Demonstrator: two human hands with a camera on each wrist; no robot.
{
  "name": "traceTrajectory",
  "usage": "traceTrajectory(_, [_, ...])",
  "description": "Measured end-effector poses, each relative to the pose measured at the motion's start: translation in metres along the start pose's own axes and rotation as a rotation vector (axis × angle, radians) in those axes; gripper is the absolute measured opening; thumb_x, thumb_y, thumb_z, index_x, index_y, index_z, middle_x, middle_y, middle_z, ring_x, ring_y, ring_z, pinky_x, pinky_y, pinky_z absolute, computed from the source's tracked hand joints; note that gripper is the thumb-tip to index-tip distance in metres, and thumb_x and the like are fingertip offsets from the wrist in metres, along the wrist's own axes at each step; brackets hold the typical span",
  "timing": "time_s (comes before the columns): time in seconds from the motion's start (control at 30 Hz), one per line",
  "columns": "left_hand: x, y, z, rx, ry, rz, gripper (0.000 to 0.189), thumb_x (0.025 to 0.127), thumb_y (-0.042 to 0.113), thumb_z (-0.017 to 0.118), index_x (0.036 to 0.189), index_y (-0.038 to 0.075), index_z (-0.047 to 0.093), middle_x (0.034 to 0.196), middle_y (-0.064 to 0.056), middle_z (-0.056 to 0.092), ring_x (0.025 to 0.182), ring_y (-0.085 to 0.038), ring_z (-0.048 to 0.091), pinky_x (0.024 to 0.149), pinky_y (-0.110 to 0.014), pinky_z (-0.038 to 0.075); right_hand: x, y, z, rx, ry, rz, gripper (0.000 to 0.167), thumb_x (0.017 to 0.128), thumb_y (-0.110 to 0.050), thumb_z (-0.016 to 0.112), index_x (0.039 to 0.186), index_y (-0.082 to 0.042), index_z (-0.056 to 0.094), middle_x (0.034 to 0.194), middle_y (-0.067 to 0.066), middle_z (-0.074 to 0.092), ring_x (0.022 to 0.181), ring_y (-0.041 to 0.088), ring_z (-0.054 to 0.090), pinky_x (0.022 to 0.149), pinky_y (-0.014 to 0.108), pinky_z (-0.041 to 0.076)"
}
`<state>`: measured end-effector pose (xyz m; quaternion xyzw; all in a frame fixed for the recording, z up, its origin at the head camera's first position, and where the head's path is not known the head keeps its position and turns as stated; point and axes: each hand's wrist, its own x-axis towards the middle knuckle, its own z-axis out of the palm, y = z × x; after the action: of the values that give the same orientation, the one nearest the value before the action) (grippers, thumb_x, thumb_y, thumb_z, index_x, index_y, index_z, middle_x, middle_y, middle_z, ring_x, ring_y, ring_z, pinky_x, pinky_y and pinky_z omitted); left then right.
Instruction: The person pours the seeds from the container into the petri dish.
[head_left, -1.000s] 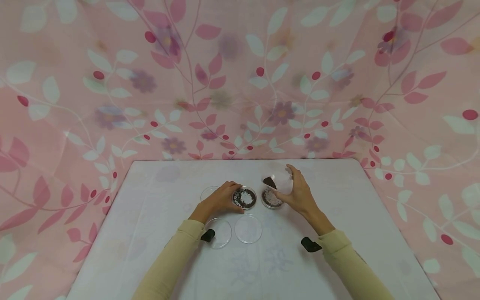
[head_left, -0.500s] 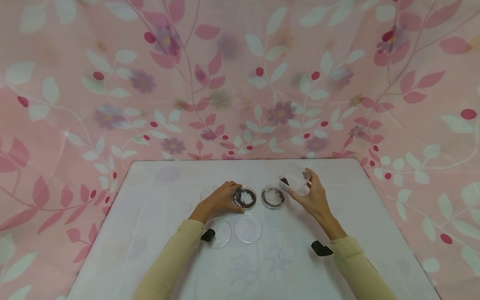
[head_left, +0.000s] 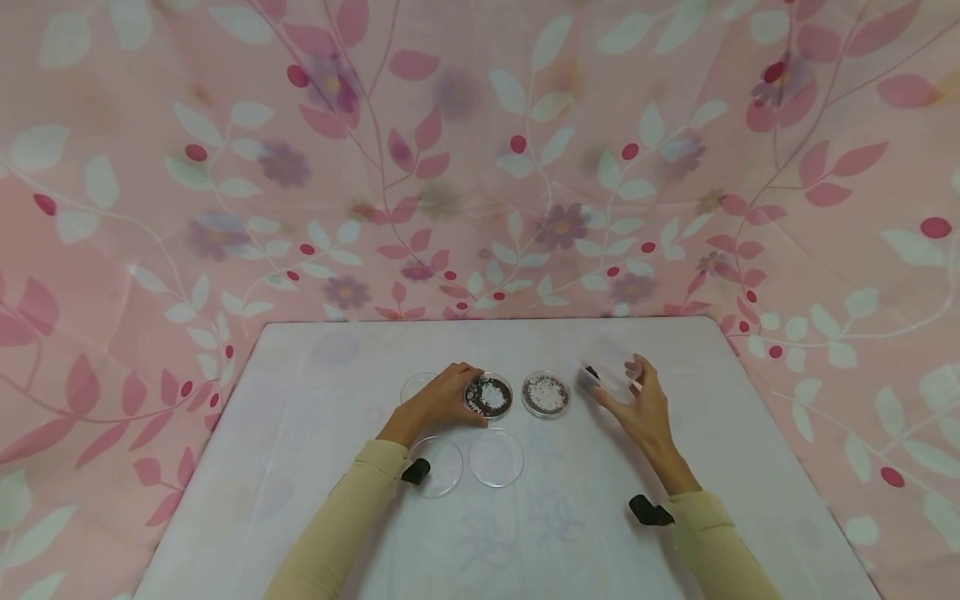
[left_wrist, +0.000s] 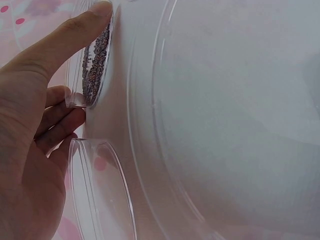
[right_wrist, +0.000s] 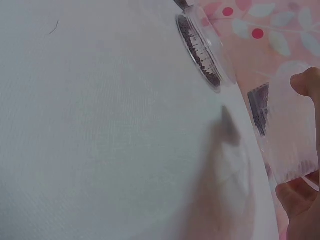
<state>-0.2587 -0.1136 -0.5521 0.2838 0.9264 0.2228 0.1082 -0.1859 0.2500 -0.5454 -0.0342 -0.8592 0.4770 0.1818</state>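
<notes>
My left hand (head_left: pixel 438 400) holds a clear petri dish (head_left: pixel 489 396) by its rim, thumb on the near side and fingers at the far side. Dark granules with a white heap in the middle lie in that dish. To its right stands a second petri dish (head_left: pixel 546 394), its dark granules mostly covered by white bits; neither hand touches it. My right hand (head_left: pixel 643 408) grips a clear plastic cup (head_left: pixel 611 375) above the table, right of the second dish. The cup is tilted, and a dark patch (right_wrist: pixel 259 107) shows at one end of it in the right wrist view.
Two clear round dishes or lids, one (head_left: pixel 498 458) in front of the held dish and one (head_left: pixel 444 468) partly under the left wrist's black camera (head_left: pixel 416 472), lie on the white table (head_left: pixel 570 542). Another clear dish (head_left: pixel 415 386) is partly behind the left hand. A floral curtain (head_left: pixel 480 167) hangs behind.
My right hand has carried the cup rightward from above the second dish, which now shows in full. More white covers that dish than is seen earlier. The left hand stays put.
</notes>
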Motion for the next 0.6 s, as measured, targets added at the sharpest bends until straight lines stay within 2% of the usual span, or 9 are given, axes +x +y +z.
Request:
traceTrajectory(0.3, [0.0, 0.0, 0.0, -0.007, 0.0, -0.008, 0.099, 0.065, 0.06, 0.084, 0.145, 0.017, 0.047, 0.137, 0.0, 0.052, 0.131, -0.016, 0.046, 0.115, -0.037, 0.039, -0.004, 0.014, -0.001, 0.038, 0.039, 0.059, 0.094, 0.073, -0.019, 0.087, 0.148, -0.004, 0.032, 0.137, 0.021, 0.052, 0.126, 0.032, 0.05, 0.106, 0.051, 0.044])
traceTrajectory(0.6, [0.0, 0.0, 0.001, -0.011, 0.006, -0.009, 0.099, 0.064, 0.061, 0.084, 0.145, 0.017, 0.047, 0.137, 0.0, 0.052, 0.13, -0.016, 0.046, 0.114, -0.037, 0.039, -0.01, 0.023, -0.001, 0.036, 0.006, 0.089, 0.095, 0.075, -0.02, 0.086, 0.149, -0.004, 0.029, 0.139, 0.019, 0.049, 0.13, 0.035, 0.048, 0.109, 0.051, 0.042])
